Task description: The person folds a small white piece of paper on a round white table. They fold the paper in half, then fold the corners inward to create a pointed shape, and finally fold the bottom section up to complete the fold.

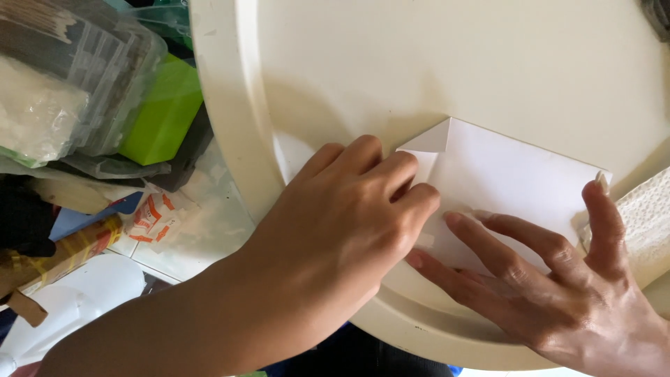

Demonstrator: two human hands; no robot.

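Both hands are pressing flat on the paper (509, 188): left hand (349, 216) curled at nine o'clock, right hand (558, 279) spread at five, gripping nothing.

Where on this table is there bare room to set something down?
The table is bare above the white paper, up to the far rim. The near edge is crowded: the left hand and right hand press the paper, and a paper towel lies right.

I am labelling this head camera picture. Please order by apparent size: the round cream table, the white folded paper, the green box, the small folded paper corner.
1. Round cream table, largest.
2. White folded paper, partly under both hands.
3. Green box, partly hidden and lying lower, so its rank against the paper is unsure.
4. Small folded paper corner, smallest.
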